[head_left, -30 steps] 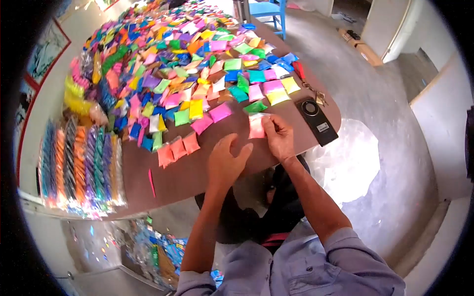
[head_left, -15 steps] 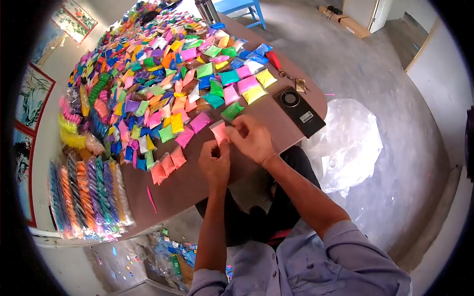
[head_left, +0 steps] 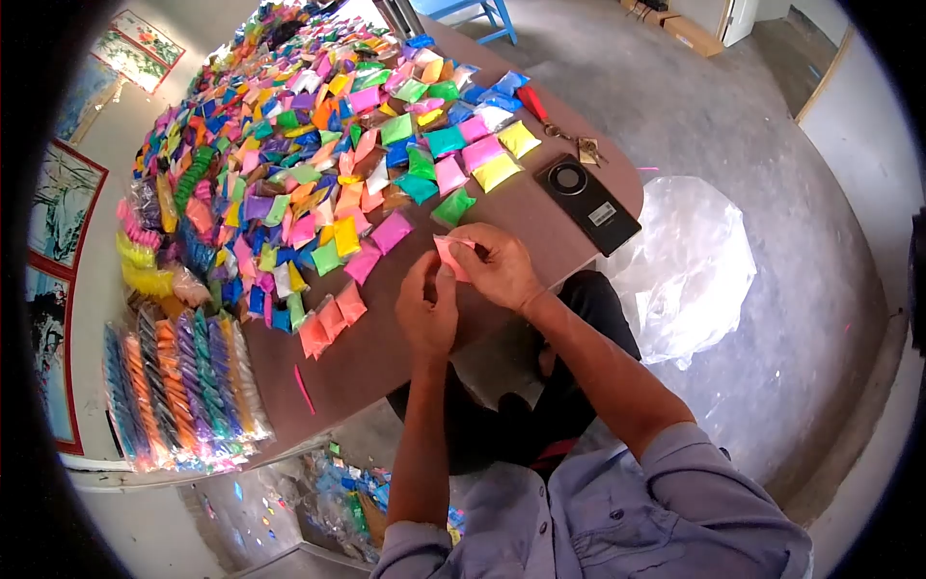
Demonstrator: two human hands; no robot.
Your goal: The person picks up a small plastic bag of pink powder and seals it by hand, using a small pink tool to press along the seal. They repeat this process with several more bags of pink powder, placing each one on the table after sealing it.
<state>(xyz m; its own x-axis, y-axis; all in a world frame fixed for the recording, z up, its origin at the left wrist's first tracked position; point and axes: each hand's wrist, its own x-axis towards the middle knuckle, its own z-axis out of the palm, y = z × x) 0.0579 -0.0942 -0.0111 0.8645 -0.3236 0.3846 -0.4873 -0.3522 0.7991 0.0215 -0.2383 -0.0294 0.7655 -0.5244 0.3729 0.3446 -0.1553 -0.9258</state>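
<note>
A small salmon-pink packet [head_left: 448, 250] is pinched between the thumb and fingers of my right hand [head_left: 500, 268], above the near edge of the table. My left hand [head_left: 428, 307] is close on its left side, fingers curled with thumb and forefinger apart; whether a fingertip touches the packet is hard to see. Several similar salmon packets [head_left: 331, 317] lie in a row left of my hands. Just beyond my hands are a green packet [head_left: 452, 206] and a magenta packet [head_left: 392, 233].
A huge heap of coloured packets [head_left: 299, 145] covers the far side of the brown table [head_left: 357, 376]. Twisted coloured bundles [head_left: 183, 386] lie at left. To the right are a black device with a round dial [head_left: 588, 205], keys [head_left: 588, 150] and a clear plastic bag [head_left: 685, 270].
The pink packet has moved slightly right and is now tilted in my right hand's grip. My left thumb, earlier pressed on the packet, has come away from its face.
</note>
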